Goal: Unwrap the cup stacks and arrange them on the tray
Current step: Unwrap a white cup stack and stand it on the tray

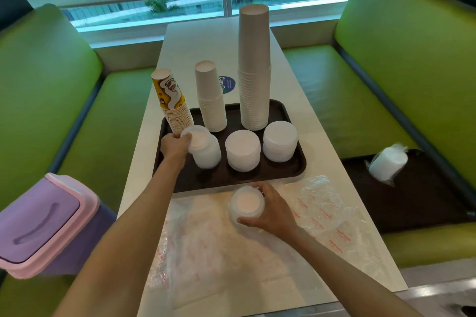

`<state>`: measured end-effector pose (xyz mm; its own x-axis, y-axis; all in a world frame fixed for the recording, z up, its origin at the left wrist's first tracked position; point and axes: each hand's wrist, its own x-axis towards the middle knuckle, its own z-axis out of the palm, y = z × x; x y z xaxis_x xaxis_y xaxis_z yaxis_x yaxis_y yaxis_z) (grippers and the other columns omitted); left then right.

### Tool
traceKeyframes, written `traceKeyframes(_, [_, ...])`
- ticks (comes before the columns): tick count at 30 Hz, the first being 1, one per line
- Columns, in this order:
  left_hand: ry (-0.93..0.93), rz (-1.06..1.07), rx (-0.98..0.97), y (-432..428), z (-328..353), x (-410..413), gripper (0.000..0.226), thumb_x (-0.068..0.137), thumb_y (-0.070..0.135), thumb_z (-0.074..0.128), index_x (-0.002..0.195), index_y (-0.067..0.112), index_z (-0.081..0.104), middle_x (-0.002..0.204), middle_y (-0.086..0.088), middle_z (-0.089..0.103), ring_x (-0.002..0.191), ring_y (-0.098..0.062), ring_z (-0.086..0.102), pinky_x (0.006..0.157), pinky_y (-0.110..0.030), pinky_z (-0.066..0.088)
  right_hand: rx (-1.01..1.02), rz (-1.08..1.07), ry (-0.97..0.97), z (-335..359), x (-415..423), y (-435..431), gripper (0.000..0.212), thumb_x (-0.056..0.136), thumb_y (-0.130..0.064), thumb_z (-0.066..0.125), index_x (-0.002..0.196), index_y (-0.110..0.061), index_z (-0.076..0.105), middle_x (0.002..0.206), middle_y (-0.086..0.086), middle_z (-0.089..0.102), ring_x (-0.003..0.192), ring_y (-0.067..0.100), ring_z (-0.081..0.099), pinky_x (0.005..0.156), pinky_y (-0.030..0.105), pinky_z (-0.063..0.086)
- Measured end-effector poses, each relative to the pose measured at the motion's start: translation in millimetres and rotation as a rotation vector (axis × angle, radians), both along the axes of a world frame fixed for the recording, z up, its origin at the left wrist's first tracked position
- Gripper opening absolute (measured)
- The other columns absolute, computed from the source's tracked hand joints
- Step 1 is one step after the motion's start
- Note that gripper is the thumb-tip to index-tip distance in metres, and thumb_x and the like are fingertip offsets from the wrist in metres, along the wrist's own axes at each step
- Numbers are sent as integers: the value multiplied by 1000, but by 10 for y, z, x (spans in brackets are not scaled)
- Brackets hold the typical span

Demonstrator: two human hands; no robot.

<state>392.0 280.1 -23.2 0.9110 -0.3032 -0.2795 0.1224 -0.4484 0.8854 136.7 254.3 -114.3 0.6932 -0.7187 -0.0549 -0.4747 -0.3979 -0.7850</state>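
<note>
White stack (pixel 209 156) on the tray (pixel 206 183) is clasped by left hand (pixel 175 145), second stack (pixel 246 204) before the tray by right hand (pixel 273 211).

The left grip (pixel 175 145) covers the foot of the patterned cups (pixel 171 100), and the lids (pixel 208 154) it holds are smeared by blur. The sticker (pixel 230 85) sits half hidden behind white cups (pixel 210 100), its small print unreadable, like the red lettering on the wrapper (pixel 334 213).

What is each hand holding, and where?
The left hand grips the leftmost lid stack at its top rim; right hand grips a small lid stack by its sides.
</note>
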Motion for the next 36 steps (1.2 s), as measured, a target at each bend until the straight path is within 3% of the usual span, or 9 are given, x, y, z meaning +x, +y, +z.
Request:
traceKeyframes(7, [-53, -103, 152, -227, -130, 55, 47, 89, 15, 62, 133, 1, 50, 133, -18, 54, 120, -32, 53, 100, -39, 47, 3, 20, 56, 15, 14, -33, 87, 54, -58, 84, 123, -28, 43, 122, -12, 52, 108, 8, 51, 86, 19, 42])
traceKeyframes(11, [-131, -138, 263, -226, -189, 47, 41, 91, 16, 60, 128, 0, 53, 132, -19, 52, 118, -34, 53, 95, -38, 46, 6, 25, 59, 37, 20, -41, 91, 46, -72, 73, 121, -30, 43, 120, -13, 52, 106, 7, 52, 85, 19, 42])
traceKeyframes(16, [-284, -176, 343, -193, -234, 0, 35, 96, 19, 52, 128, 4, 54, 136, -20, 39, 121, -35, 45, 96, -41, 43, -11, 23, 62, 19, 4, -55, 86, 53, -59, 84, 122, -27, 43, 120, -12, 53, 106, 7, 52, 86, 19, 43])
traceKeyframes(20, [-430, -265, 307, -144, -224, -109, 54, 96, 34, 51, 143, 12, 36, 147, -18, 27, 135, -37, 28, 105, -47, 35, -19, 33, 54, 15, 10, -57, 86, 54, -59, 85, 122, -26, 44, 120, -12, 53, 106, 7, 52, 87, 21, 45])
traceKeyframes(24, [-426, -470, 383, -142, -286, -150, 83, 85, 48, 65, 150, 19, 22, 155, -12, 16, 141, -37, 19, 110, -53, 28, -22, 33, 59, 15, 22, -57, 87, 54, -60, 84, 123, -28, 43, 121, -12, 53, 105, 6, 51, 88, 20, 45])
traceKeyframes(30, [-424, -487, 399, -151, -356, -154, 83, 83, 40, 70, 148, 17, 24, 152, -12, 25, 137, -36, 30, 108, -49, 34, -14, 31, 51, 17, 25, -49, 86, 53, -60, 84, 121, -30, 42, 121, -13, 52, 105, 4, 51, 86, 18, 44])
traceKeyframes(36, [-451, -417, 305, -70, -293, -233, 89, 82, 41, 71, 150, 17, 18, 156, -11, 20, 142, -33, 22, 112, -50, 27, 4, 25, 43, -10, 22, -40, 88, 52, -61, 84, 122, -30, 42, 122, -12, 50, 106, 6, 50, 90, 23, 46])
